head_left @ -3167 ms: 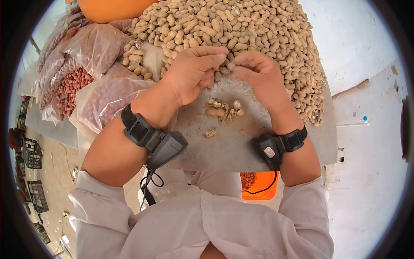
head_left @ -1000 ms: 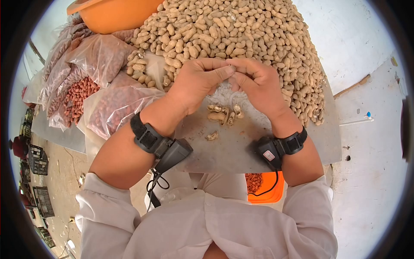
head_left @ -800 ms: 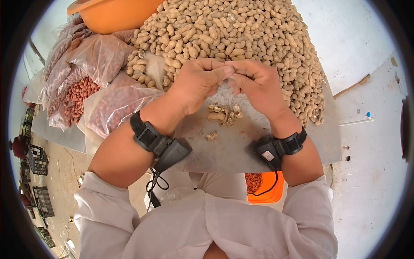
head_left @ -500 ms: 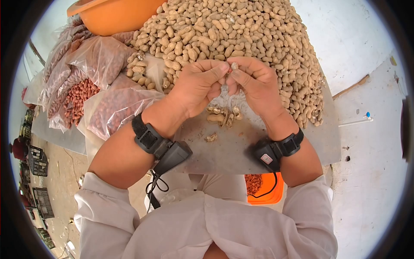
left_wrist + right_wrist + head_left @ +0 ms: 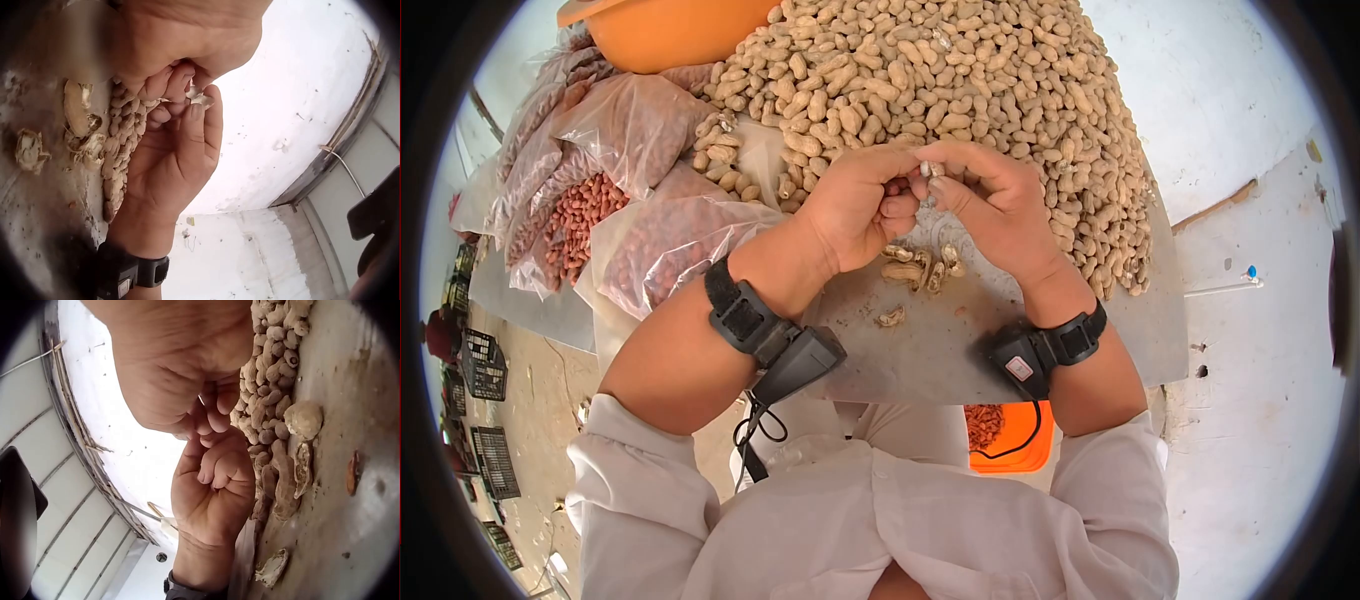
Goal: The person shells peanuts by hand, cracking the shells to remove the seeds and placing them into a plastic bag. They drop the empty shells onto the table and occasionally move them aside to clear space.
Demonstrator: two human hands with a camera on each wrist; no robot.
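Observation:
In the head view my left hand and right hand meet at the near edge of a heap of unshelled peanuts. Between its thumb and index finger my right hand pinches a broken, pale peanut shell. My left hand has its fingers curled inward, with a dark red peanut kernel showing among them, partly hidden. Its index fingertip reaches right up to the shell. Below the hands, several cracked shells lie on the grey tabletop.
Clear plastic bags of red kernels stand at the left, one showing bare kernels. An orange basin sits behind them. Under the table edge is an orange container with red kernels. A white wall stands at the right.
The hands came together from apart at the heap. Half a second ago a red kernel showed at the left fingertips beside the opened shell; now the left fingers are curled in more.

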